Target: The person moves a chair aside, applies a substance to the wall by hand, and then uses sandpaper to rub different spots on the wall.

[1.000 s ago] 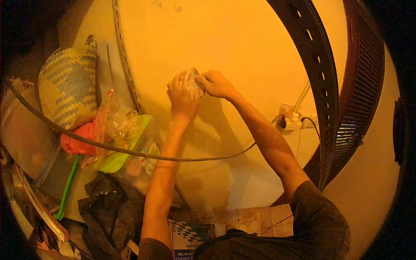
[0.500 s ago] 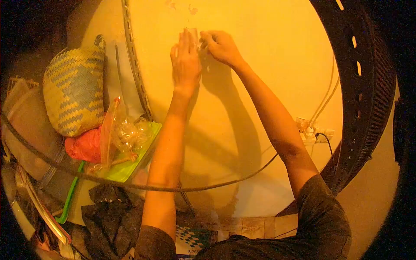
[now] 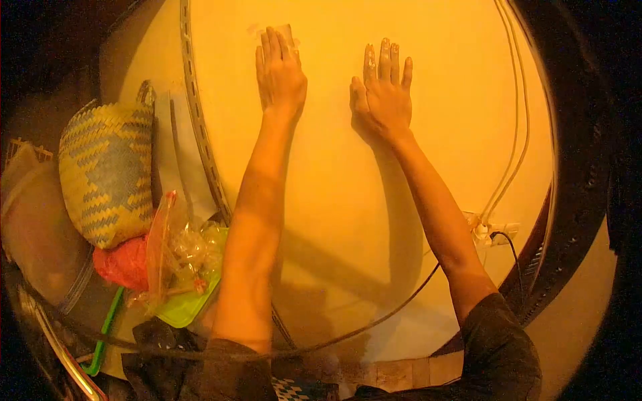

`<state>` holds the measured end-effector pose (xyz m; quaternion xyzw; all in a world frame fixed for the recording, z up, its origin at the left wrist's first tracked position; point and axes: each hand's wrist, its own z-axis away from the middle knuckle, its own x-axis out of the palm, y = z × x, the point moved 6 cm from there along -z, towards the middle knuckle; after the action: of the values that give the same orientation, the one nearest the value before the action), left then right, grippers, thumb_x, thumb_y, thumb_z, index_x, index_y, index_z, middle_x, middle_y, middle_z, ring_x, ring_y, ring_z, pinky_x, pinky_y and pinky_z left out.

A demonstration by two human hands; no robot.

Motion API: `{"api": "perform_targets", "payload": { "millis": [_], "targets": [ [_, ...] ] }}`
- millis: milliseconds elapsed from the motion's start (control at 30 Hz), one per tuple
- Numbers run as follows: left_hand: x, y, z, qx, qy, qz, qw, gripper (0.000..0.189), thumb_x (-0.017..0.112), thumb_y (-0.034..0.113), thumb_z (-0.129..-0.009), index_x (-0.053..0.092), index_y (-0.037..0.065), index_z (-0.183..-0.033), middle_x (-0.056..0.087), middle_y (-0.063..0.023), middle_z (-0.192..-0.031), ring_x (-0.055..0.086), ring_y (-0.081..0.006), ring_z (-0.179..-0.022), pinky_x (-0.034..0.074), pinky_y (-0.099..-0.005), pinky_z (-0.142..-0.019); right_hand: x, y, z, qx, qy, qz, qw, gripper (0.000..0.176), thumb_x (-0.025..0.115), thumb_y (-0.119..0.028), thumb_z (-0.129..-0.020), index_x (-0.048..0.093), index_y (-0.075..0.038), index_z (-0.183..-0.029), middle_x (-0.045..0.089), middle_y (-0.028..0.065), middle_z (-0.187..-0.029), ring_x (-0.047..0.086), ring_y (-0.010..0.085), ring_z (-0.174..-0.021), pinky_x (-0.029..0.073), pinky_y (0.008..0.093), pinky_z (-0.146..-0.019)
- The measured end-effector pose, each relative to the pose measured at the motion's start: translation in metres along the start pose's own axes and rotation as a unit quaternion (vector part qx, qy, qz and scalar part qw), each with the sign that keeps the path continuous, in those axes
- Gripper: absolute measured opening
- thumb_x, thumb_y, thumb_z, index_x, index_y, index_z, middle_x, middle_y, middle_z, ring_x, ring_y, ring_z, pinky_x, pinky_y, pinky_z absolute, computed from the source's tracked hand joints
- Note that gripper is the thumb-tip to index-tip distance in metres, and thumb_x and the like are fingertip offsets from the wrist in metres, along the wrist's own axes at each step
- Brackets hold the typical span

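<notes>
My left hand (image 3: 282, 83) lies against the yellow-lit wall (image 3: 328, 167), its fingers long and close together over a small pale rectangular piece (image 3: 286, 32). A corner of that piece shows past the fingertips; the rest is hidden under them. Faint reddish patches (image 3: 254, 29) mark the wall right beside it. Farther right, my right hand (image 3: 384, 97) is open with fingers spread and pointing up, back toward me, with nothing in it. Whitish smears show on its fingers, and its shadow falls on the wall just below.
A woven basket (image 3: 110, 174) hangs at the left, above a red bundle (image 3: 124, 262), clear plastic bags (image 3: 190, 254) and a green tray (image 3: 184, 311). A dark cable (image 3: 374, 321) crosses low in front. A power outlet with plugs (image 3: 491, 232) sits at right.
My left hand has slid up the wall with the pale piece, onto the reddish patches. My right hand has moved away to the right and opened from a pinch. The view has tilted up.
</notes>
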<state>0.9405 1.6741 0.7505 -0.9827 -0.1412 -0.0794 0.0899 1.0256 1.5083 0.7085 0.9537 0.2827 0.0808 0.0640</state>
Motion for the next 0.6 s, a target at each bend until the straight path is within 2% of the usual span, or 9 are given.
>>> {"api": "perform_targets", "payload": {
  "millis": [67,200,267,467,600],
  "targets": [
    [0.003,-0.002,-0.002,-0.002,0.003,0.011,1.000,0.051,0.041,0.017,-0.107,0.038,-0.010,-0.150,0.029,-0.0241,-0.163,0.028,-0.0351,-0.152,0.023,-0.0460,-0.124,-0.001,0.000,0.001,-0.005,0.001,-0.023,1.000,0.067,0.039,-0.044,-0.102,0.041,-0.002,-0.154,0.028,0.0272,-0.162,0.023,0.0414,-0.153,0.007,0.0599,-0.124],
    [-0.012,0.023,0.083,-0.039,-0.049,-0.017,0.998,0.052,0.043,0.016,-0.106,0.038,-0.010,-0.150,0.029,-0.0263,-0.162,0.029,-0.0372,-0.151,0.024,-0.0469,-0.123,-0.001,0.001,0.006,-0.010,0.003,-0.031,0.999,0.066,0.039,-0.043,-0.102,0.041,-0.002,-0.154,0.029,0.0269,-0.162,0.023,0.0410,-0.153,0.008,0.0597,-0.124],
    [-0.019,0.026,0.105,-0.063,-0.045,0.042,0.996,0.050,0.044,0.015,-0.105,0.040,-0.010,-0.149,0.032,-0.0282,-0.160,0.031,-0.0398,-0.150,0.026,-0.0478,-0.123,-0.003,0.001,0.004,-0.010,0.017,-0.030,0.999,0.066,0.040,-0.042,-0.101,0.041,-0.002,-0.154,0.030,0.0264,-0.162,0.024,0.0402,-0.153,0.008,0.0594,-0.124],
    [0.004,-0.005,-0.015,-0.045,0.058,0.019,0.997,0.050,0.046,0.013,-0.104,0.041,-0.011,-0.148,0.036,-0.0289,-0.158,0.034,-0.0421,-0.148,0.026,-0.0488,-0.122,-0.002,0.000,0.004,-0.005,0.019,-0.028,0.999,0.068,0.044,-0.041,-0.098,0.041,-0.002,-0.154,0.033,0.0269,-0.160,0.029,0.0393,-0.151,0.011,0.0596,-0.124],
    [-0.008,0.030,0.067,-0.039,0.013,0.025,0.999,0.051,0.048,0.010,-0.103,0.041,-0.010,-0.148,0.037,-0.0300,-0.157,0.035,-0.0429,-0.147,0.028,-0.0494,-0.121,-0.003,0.000,0.004,-0.007,0.016,-0.031,0.999,0.068,0.044,-0.041,-0.098,0.041,-0.002,-0.154,0.033,0.0269,-0.160,0.029,0.0395,-0.151,0.011,0.0596,-0.124]
  ]
}}
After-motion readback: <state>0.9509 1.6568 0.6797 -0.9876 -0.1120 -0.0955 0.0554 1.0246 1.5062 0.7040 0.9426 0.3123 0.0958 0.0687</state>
